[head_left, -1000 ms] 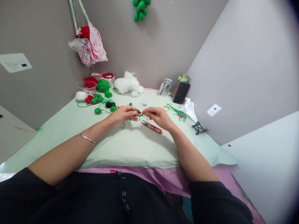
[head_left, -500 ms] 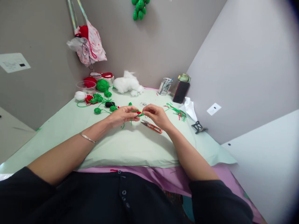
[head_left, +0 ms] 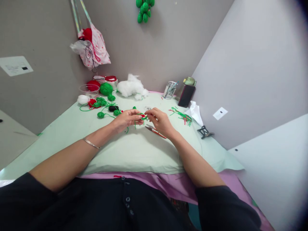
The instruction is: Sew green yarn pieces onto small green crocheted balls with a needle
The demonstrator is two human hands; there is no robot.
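Between the thumb and fingers of my left hand [head_left: 126, 120] is a small red and green yarn piece [head_left: 143, 117], with green yarn ends hanging below it. My right hand [head_left: 161, 122] is closed in a pinch at the piece's right side. What its fingertips grip is too small to make out. Orange-handled thread snips [head_left: 154, 130] lie on the table just under my right hand, partly covered by it. Left of my left hand are a small green yarn ball [head_left: 100, 115] and a black cylinder [head_left: 113, 108].
White stuffing [head_left: 131, 86] and a large green yarn ball [head_left: 106, 89] lie at the back. A clear cup [head_left: 170, 90] stands near a propped phone [head_left: 187, 95]. Yarn scraps [head_left: 181, 116], a white tissue [head_left: 196, 112] and a black stand [head_left: 205, 132] are on the right.
My right hand has shifted slightly left and turned, its fingers more curled, and it covers more of the snips. My left hand keeps its hold on the yarn piece.
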